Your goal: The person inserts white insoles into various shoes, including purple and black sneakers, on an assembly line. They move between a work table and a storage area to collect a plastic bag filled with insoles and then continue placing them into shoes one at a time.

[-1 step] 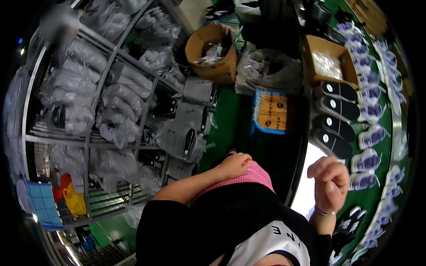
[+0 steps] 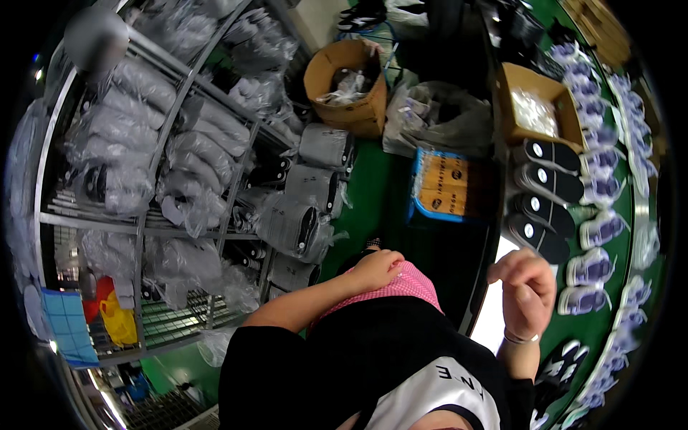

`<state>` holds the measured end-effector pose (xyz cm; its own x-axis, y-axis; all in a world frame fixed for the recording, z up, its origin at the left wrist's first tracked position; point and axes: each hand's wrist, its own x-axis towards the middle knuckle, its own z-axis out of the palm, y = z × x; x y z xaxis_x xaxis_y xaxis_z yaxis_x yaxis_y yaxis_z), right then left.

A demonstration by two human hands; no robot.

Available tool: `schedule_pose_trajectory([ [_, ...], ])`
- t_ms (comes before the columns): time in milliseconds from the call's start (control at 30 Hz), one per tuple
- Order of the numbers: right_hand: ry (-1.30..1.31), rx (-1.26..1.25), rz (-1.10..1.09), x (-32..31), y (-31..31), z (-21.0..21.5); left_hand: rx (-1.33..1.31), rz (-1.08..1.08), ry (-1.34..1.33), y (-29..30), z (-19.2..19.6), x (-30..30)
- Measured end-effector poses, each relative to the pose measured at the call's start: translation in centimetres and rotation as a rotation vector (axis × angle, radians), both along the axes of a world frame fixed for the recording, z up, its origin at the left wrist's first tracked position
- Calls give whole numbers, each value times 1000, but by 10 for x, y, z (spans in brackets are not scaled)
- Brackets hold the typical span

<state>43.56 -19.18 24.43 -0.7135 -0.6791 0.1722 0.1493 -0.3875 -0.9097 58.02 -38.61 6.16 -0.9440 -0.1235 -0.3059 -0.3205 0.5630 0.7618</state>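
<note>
My left hand (image 2: 378, 271) rests on the pink checked cloth (image 2: 412, 284) at my lap, its fingers curled under so that their inner side is hidden. Over the bright white surface (image 2: 490, 315) at my right, my right hand (image 2: 529, 292) is raised, fingers bent in toward the thumb. Nothing shows between them. A bracelet (image 2: 521, 337) circles that wrist. Just beyond the right hand lie several black insoles (image 2: 547, 186) with white oval marks, side by side; the hand is apart from them.
White-and-purple sneakers (image 2: 592, 266) line the green belt (image 2: 609, 287) at the right. An open carton (image 2: 510, 107) stands behind the insoles. Ahead are a blue crate (image 2: 417, 204), a round-sided carton (image 2: 373, 118) and a plastic bag (image 2: 437, 129). A metal rack (image 2: 140, 276) holds bagged grey bundles.
The view has shifted slightly, so the insoles, cartons and crate appear a little lower and farther right. My right hand sits slightly higher and farther left in the picture. My left hand stays on the cloth.
</note>
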Motion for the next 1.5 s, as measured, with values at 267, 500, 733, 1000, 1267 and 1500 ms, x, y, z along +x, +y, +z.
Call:
schedule_pose_trajectory([
  [267, -453, 462, 165, -37, -152, -146, 84, 256, -59, -125, -26, 16],
  [500, -695, 976, -27, -24, -214, -298, 181, 477, -96, -294, -65, -4],
  [733, 211, 1244, 247, -37, -300, -331, 351, 769, -117, -412, -85, -11],
  [1000, 495, 1174, 289, -104, -429, -368, 985, 1264, -284, -510, -138, -83],
  [1267, 848, 1062, -150, -274, -595, -479, 915, 1505, -382, -631, -315, -202],
  [1500, 794, 1182, -156, -355, -693, -558, 496, 1126, -120, -769, -536, -210],
])
